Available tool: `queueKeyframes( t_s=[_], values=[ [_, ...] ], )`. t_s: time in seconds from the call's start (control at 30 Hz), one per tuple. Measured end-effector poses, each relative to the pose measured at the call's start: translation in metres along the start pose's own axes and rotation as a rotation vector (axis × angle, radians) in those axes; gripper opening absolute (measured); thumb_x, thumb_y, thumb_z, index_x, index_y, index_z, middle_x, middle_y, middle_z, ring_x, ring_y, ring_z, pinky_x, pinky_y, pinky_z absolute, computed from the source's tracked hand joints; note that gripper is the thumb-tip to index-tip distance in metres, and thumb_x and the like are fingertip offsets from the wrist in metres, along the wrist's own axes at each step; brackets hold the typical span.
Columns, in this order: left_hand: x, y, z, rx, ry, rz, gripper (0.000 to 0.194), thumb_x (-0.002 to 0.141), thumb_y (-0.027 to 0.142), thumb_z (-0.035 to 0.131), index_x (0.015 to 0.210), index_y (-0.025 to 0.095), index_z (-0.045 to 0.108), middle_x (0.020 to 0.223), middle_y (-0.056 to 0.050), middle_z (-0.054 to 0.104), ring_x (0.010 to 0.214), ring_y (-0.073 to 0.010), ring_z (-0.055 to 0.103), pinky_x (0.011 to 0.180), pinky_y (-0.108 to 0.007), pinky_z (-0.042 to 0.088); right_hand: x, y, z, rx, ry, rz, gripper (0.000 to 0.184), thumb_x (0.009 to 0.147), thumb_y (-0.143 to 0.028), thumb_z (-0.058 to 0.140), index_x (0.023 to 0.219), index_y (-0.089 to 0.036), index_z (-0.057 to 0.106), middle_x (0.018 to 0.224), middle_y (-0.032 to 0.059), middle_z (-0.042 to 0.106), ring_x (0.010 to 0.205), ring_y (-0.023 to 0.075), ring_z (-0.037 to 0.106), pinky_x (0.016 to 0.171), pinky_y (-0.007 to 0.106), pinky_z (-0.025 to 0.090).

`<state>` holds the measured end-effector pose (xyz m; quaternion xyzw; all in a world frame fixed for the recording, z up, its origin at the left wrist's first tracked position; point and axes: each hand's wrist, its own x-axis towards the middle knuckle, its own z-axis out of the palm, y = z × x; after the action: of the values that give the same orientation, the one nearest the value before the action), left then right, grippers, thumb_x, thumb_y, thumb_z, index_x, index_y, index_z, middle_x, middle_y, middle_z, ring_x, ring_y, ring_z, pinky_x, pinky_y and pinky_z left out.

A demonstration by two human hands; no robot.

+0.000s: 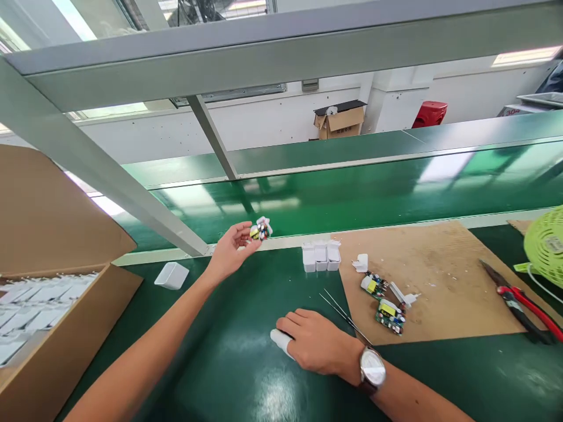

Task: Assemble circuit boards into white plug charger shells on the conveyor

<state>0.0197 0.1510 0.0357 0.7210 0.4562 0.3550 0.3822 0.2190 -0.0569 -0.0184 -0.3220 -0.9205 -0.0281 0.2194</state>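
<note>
My left hand (pixel 233 249) is raised near the far edge of the green table. Its fingers and thumb hold a small circuit board (pixel 260 230) with a yellow transformer and a white plastic piece. My right hand (pixel 310 341) rests palm down on the table, its fingers curled together; nothing shows in them. A white cover (pixel 281 341) wraps one of its digits. Beside its wrist lies a pair of thin metal tweezers (pixel 345 315). Farther off stand several small white plastic cases (pixel 321 258) in a row.
On a brown cardboard sheet (pixel 433 281) lie circuit boards (pixel 390 316), white plug pieces (pixel 361 263) and red-handled pliers (pixel 521 299). A green fan (pixel 545 246) stands right. At left are a white case (pixel 171 275) and an open carton (pixel 83 328) of white parts. A metal frame (pixel 132 181) rises ahead.
</note>
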Motion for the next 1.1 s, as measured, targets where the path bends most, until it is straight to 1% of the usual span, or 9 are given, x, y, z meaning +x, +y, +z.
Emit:
queueKeyframes(
  t_s=[0.17,0.33,0.43,0.5,0.6,0.77,0.9,1.0,1.1],
  values=[
    [-0.093,0.014,0.011,0.154,-0.212,0.019,0.069,0.074,0.053,0.082,0.133,0.025,0.059,0.125,-0.01,0.072,0.103,-0.0267,0.071,0.097,-0.047,0.059,0.001,-0.005,-0.002,-0.054,0.081,-0.138,0.03,0.098,-0.013,0.052,0.069,-0.019,0.057,0.088,0.0027,0.064,0.071,0.015,0.048,0.061,0.032,0.034],
    [-0.127,0.02,0.036,0.134,-0.464,0.108,0.063,0.085,0.037,0.074,0.144,0.03,0.054,0.14,-0.009,0.065,0.129,-0.0266,0.063,0.113,-0.045,0.049,0.001,-0.011,-0.001,-0.052,0.152,-0.213,0.026,0.094,-0.011,0.054,0.069,-0.019,0.06,0.09,0.0034,0.067,0.077,0.0159,0.052,0.069,0.031,0.043],
    [-0.124,0.019,0.039,0.168,-0.555,0.211,0.058,0.088,0.032,0.07,0.144,0.032,0.056,0.148,-0.008,0.059,0.138,-0.0268,0.055,0.117,-0.045,0.044,0.0,-0.013,-0.002,-0.048,0.173,-0.237,0.021,0.091,-0.01,0.055,0.073,-0.018,0.063,0.092,0.0049,0.068,0.078,0.0168,0.052,0.067,0.032,0.042],
    [-0.116,0.015,0.039,0.22,-0.465,0.256,0.046,0.093,0.033,0.063,0.138,0.031,0.062,0.145,-0.008,0.061,0.136,-0.0262,0.056,0.116,-0.045,0.044,0.0,-0.014,-0.003,-0.049,0.165,-0.236,0.021,0.09,-0.009,0.055,0.072,-0.018,0.062,0.093,0.0057,0.068,0.075,0.0165,0.051,0.067,0.032,0.041],
    [-0.095,0.006,0.048,0.311,-0.294,0.322,0.033,0.096,0.026,0.051,0.122,0.025,0.071,0.126,-0.009,0.071,0.122,-0.0252,0.063,0.109,-0.044,0.048,0.0,-0.015,-0.005,-0.035,0.129,-0.239,0.025,0.089,-0.007,0.055,0.067,-0.018,0.057,0.094,0.007,0.067,0.073,0.0156,0.048,0.067,0.033,0.04],
    [-0.06,-0.006,0.073,0.362,-0.241,0.38,0.029,0.085,0.011,0.05,0.094,0.022,0.075,0.096,-0.006,0.074,0.096,-0.0218,0.066,0.094,-0.037,0.052,0.001,-0.019,-0.002,-0.029,0.131,-0.251,0.028,0.087,-0.009,0.055,0.062,-0.019,0.053,0.09,0.0071,0.064,0.07,0.0158,0.045,0.062,0.033,0.036],
    [-0.054,-0.011,0.087,0.383,-0.174,0.392,0.029,0.087,0.01,0.046,0.09,0.02,0.073,0.092,-0.008,0.071,0.092,-0.023,0.062,0.088,-0.038,0.051,0.003,-0.017,-0.001,-0.038,0.162,-0.243,0.03,0.088,-0.008,0.052,0.06,-0.019,0.053,0.085,0.0067,0.063,0.067,0.0159,0.043,0.059,0.033,0.034],
    [-0.063,-0.014,0.085,0.382,-0.17,0.422,0.03,0.092,0.012,0.045,0.099,0.021,0.073,0.1,-0.008,0.071,0.098,-0.0235,0.061,0.095,-0.041,0.05,0.003,-0.011,-0.011,0.008,0.139,-0.178,0.024,0.091,-0.008,0.05,0.073,-0.019,0.063,0.09,0.0083,0.066,0.072,0.0179,0.05,0.064,0.035,0.041],
    [-0.079,-0.019,0.071,0.381,-0.209,0.451,0.027,0.096,0.019,0.049,0.109,0.023,0.072,0.115,-0.009,0.071,0.108,-0.0235,0.062,0.102,-0.041,0.048,0.0,-0.001,-0.029,0.086,0.077,0.061,0.017,0.093,-0.019,0.059,0.107,-0.017,0.068,0.111,0.0133,0.067,0.1,0.0258,0.059,0.085,0.042,0.051]
  ],
)
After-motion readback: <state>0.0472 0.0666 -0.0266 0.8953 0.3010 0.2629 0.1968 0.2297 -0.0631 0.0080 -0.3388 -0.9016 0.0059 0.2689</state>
